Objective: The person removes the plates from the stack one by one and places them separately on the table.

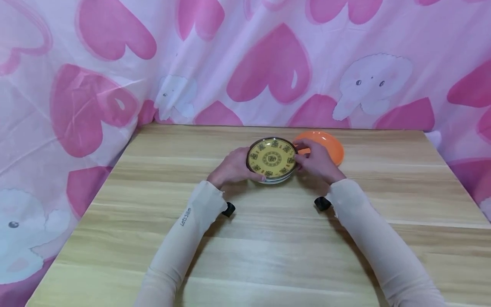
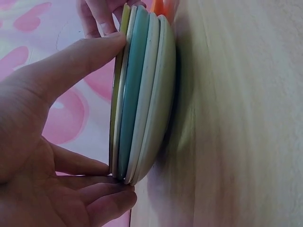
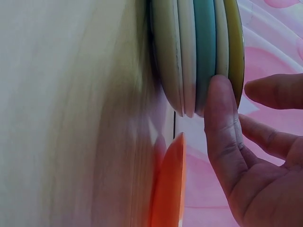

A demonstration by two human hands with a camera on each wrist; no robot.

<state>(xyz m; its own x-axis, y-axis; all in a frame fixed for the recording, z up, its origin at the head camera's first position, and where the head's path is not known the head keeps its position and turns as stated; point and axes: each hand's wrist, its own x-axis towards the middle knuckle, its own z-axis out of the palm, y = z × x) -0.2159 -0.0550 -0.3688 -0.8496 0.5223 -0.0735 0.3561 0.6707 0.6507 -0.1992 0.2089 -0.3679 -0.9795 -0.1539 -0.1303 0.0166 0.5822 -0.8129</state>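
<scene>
A stack of small plates [image 2: 135, 94] is between my two hands, close over the tabletop. On top lies a yellow plate [image 1: 271, 158] with a dark rim and dark printed figures; below it come cream, teal [image 3: 205, 47] and whitish plates. My left hand [image 1: 235, 167] holds the stack from the left, thumb on the near side of the rim and fingers around the far side. From the right, my right hand [image 1: 316, 160] pinches the yellow plate's rim, with one digit along the stack's side and another at the top edge.
Just behind my right hand, an orange plate [image 1: 333, 147] lies on the wooden table [image 1: 268, 251], partly covered by the fingers. A pink curtain [image 1: 268, 59] with hearts hangs along the table's back edge and the left side. Black wrist straps show at both cuffs.
</scene>
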